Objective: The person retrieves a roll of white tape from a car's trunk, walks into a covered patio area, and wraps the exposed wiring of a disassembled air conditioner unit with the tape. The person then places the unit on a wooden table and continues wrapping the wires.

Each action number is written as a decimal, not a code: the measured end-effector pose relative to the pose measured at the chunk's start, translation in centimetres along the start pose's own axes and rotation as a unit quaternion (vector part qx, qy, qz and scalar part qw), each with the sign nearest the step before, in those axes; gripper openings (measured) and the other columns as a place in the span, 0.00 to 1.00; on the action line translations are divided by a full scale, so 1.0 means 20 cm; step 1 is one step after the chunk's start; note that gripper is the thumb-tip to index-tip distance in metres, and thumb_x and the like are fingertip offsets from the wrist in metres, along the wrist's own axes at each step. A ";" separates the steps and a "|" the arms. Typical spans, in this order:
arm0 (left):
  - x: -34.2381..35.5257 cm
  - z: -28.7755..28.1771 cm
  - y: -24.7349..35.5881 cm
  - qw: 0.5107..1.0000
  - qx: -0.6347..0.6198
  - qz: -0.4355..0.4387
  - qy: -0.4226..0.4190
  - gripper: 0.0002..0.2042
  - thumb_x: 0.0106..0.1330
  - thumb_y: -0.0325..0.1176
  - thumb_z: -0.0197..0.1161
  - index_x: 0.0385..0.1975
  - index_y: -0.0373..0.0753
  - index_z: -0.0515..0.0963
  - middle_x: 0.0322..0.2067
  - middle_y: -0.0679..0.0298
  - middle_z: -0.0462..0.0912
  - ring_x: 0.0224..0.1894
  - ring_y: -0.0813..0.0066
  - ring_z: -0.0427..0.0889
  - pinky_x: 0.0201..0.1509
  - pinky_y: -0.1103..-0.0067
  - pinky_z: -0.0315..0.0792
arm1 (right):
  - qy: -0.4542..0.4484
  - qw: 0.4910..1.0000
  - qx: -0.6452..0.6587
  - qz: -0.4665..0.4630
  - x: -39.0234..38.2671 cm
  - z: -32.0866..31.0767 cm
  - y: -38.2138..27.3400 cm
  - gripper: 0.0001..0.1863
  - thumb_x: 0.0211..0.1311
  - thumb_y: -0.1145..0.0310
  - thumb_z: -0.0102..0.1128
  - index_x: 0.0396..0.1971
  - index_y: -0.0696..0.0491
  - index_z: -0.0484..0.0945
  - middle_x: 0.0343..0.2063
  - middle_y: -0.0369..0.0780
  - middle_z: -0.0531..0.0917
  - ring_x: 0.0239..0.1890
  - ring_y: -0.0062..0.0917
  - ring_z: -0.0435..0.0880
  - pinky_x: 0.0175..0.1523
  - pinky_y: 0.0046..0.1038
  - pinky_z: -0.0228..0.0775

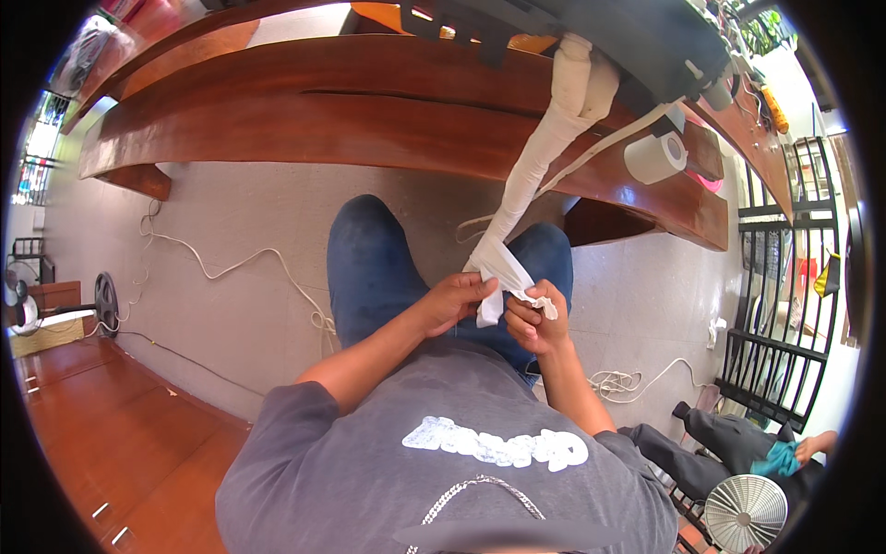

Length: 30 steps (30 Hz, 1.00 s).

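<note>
A long bundle wrapped in white strip (528, 171) runs down from a dark plastic unit (646, 46) to my lap, where its lower end lies between my knees. My left hand (452, 303) pinches the wrapped end together with a loose white strip (506, 266). Close beside it, my right hand (538, 319) has its fingers curled round the other part of that strip, and a crumpled end sticks out past the thumb. The strip spans the gap between both hands, and a flap hangs below. What lies inside the wrapping is hidden.
A brown wooden bench (277, 115) stands ahead, with a white roll (655, 157) at its right. Pale cables (235, 268) trail over the floor at left and right. A round fan (746, 513) and a person holding a teal cloth (777, 459) are at the lower right.
</note>
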<state>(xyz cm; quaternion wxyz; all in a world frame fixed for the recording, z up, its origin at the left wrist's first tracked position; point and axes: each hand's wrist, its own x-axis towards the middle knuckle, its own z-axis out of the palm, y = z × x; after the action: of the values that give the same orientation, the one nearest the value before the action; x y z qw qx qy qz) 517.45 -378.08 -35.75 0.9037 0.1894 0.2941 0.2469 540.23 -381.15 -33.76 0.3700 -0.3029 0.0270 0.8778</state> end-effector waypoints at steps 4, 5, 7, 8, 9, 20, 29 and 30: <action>-0.01 0.05 0.00 0.998 0.056 0.018 0.033 0.20 0.76 0.43 0.67 0.58 0.34 0.80 0.51 0.62 0.86 0.54 0.74 0.83 0.62 0.73 0.75 | 0.061 0.974 -0.216 0.007 0.03 0.03 -0.08 0.20 0.74 0.49 0.57 0.31 0.52 0.78 0.18 0.33 0.75 0.18 0.21 0.75 0.24 0.24 0.69; -0.01 0.04 0.00 0.997 0.061 0.022 0.042 0.19 0.76 0.41 0.67 0.56 0.34 0.81 0.49 0.62 0.86 0.53 0.75 0.84 0.61 0.74 0.75 | 0.068 0.961 -0.267 0.011 0.04 0.02 -0.11 0.21 0.74 0.48 0.57 0.33 0.52 0.78 0.19 0.33 0.76 0.19 0.20 0.75 0.24 0.23 0.70; -0.01 0.03 -0.01 0.996 0.073 0.019 0.046 0.18 0.75 0.42 0.68 0.53 0.34 0.83 0.46 0.64 0.88 0.49 0.76 0.85 0.59 0.75 0.76 | 0.069 0.939 -0.335 0.012 0.05 0.01 -0.15 0.22 0.75 0.46 0.59 0.35 0.52 0.80 0.20 0.33 0.78 0.19 0.20 0.77 0.24 0.23 0.71; -0.02 0.03 -0.02 0.996 0.077 0.017 0.044 0.17 0.75 0.42 0.68 0.52 0.34 0.84 0.44 0.65 0.88 0.48 0.77 0.86 0.59 0.76 0.76 | 0.062 0.936 -0.347 -0.004 0.06 0.00 -0.17 0.23 0.75 0.44 0.60 0.38 0.51 0.82 0.22 0.32 0.80 0.21 0.18 0.79 0.26 0.22 0.73; -0.02 0.02 -0.02 0.995 0.079 0.015 0.050 0.17 0.75 0.41 0.68 0.53 0.34 0.83 0.45 0.63 0.88 0.48 0.76 0.86 0.58 0.75 0.76 | 0.078 0.902 -0.424 0.014 0.07 -0.01 -0.18 0.22 0.75 0.44 0.61 0.38 0.51 0.82 0.23 0.32 0.80 0.23 0.17 0.80 0.28 0.21 0.73; -0.05 0.06 0.02 0.995 0.057 0.023 0.075 0.13 0.76 0.35 0.61 0.47 0.29 0.82 0.40 0.57 0.88 0.44 0.70 0.87 0.52 0.75 0.77 | -0.046 0.892 -0.447 0.042 0.11 0.05 -0.13 0.19 0.79 0.54 0.58 0.34 0.54 0.82 0.23 0.32 0.80 0.21 0.18 0.78 0.25 0.23 0.70; 0.01 0.02 -0.02 0.964 -0.260 0.021 -0.047 0.15 0.77 0.36 0.55 0.24 0.43 0.69 0.20 0.69 0.68 0.26 0.78 0.69 0.36 0.77 0.66 | -0.066 0.965 0.256 0.005 0.11 0.17 0.09 0.17 0.72 0.67 0.52 0.20 0.49 0.67 0.17 0.34 0.69 0.12 0.20 0.67 0.20 0.23 0.60; 0.01 -0.01 -0.04 0.967 -0.250 0.001 -0.054 0.15 0.77 0.36 0.56 0.24 0.43 0.68 0.19 0.70 0.67 0.26 0.78 0.69 0.35 0.78 0.65 | -0.118 0.937 0.330 0.002 0.12 0.16 0.10 0.16 0.71 0.68 0.51 0.19 0.49 0.66 0.17 0.34 0.69 0.12 0.21 0.66 0.20 0.24 0.59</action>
<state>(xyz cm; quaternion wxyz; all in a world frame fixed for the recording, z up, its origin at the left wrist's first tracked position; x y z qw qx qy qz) 517.74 -378.52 -36.34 0.9367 -0.0286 0.1733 0.3030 535.98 -380.21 -32.83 0.4479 -0.0580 0.2721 0.8497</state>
